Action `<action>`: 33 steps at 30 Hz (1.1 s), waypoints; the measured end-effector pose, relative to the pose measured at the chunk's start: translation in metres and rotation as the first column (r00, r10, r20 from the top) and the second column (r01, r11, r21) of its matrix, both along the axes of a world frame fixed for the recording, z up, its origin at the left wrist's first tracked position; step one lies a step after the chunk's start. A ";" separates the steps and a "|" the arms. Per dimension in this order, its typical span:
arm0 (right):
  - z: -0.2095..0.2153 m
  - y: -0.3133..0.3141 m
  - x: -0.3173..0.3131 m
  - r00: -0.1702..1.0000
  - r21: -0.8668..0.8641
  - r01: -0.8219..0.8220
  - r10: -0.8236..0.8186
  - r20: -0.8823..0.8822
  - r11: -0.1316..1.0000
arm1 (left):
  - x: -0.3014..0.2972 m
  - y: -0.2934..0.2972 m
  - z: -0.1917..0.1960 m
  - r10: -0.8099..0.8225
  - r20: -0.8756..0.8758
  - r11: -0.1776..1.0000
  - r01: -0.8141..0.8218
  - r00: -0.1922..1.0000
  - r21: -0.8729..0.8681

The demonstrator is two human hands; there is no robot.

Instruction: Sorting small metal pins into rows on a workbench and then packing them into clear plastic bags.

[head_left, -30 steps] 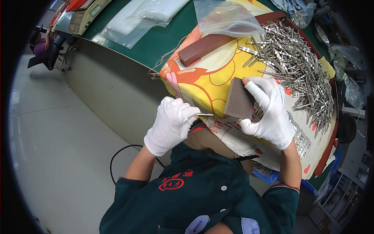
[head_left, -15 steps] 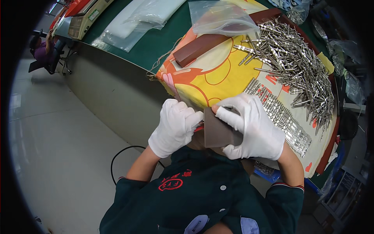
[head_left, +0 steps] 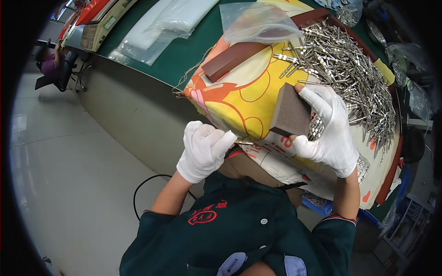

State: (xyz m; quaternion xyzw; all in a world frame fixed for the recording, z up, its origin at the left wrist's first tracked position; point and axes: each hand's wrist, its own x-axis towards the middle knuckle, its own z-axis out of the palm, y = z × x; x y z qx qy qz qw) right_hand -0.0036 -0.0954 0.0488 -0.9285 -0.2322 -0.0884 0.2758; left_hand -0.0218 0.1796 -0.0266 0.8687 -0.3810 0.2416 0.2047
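Note:
My left hand (head_left: 205, 149), in a white glove with bare fingertips on some fingers, is closed round a slim metal rod (head_left: 244, 143) whose end sticks out past the thumb. Most of that rod is hidden in the fist. My right hand (head_left: 329, 124), also gloved, grips a grey-brown sanding block (head_left: 291, 111) between thumb and fingers. The block is tilted above the printed cloth, apart from the rod. Behind my right hand lie rows of metal rods (head_left: 363, 166), partly covered by it. A big loose pile of similar rods (head_left: 345, 69) spreads just beyond.
A reddish-brown bar (head_left: 235, 60) lies on the yellow printed cloth (head_left: 251, 103), near a clear plastic bag (head_left: 258, 23). More plastic bags (head_left: 156, 30) rest on the green table (head_left: 184, 50). A scale (head_left: 106, 25) stands far left. One person (head_left: 51, 66) sits beyond it.
My right hand has carried the sanding block away from my left hand, to the right and farther out. The rod's end in my left hand now shows. My left hand has barely moved.

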 end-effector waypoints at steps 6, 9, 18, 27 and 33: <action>-0.014 -0.011 -0.007 0.999 -0.023 0.036 -0.035 0.021 0.999 | 0.009 0.001 -0.006 0.050 -0.011 0.999 -0.050 0.999 -0.001; -0.016 -0.011 -0.011 0.999 -0.026 0.050 -0.050 0.006 0.998 | 0.010 0.005 -0.011 0.055 -0.060 0.998 -0.053 0.997 0.030; -0.018 -0.008 -0.015 0.998 -0.043 0.057 -0.057 0.014 0.997 | 0.005 -0.001 -0.009 0.024 -0.503 0.973 -0.136 0.864 -0.186; -0.020 -0.009 -0.019 0.998 -0.061 0.065 -0.065 -0.009 0.996 | 0.002 -0.005 0.008 -0.257 -0.956 0.812 -0.505 0.143 -0.294; -0.021 -0.008 -0.021 0.999 -0.067 0.032 -0.031 0.014 0.997 | 0.004 -0.003 0.011 -0.377 -0.926 0.765 -0.569 -0.015 -0.302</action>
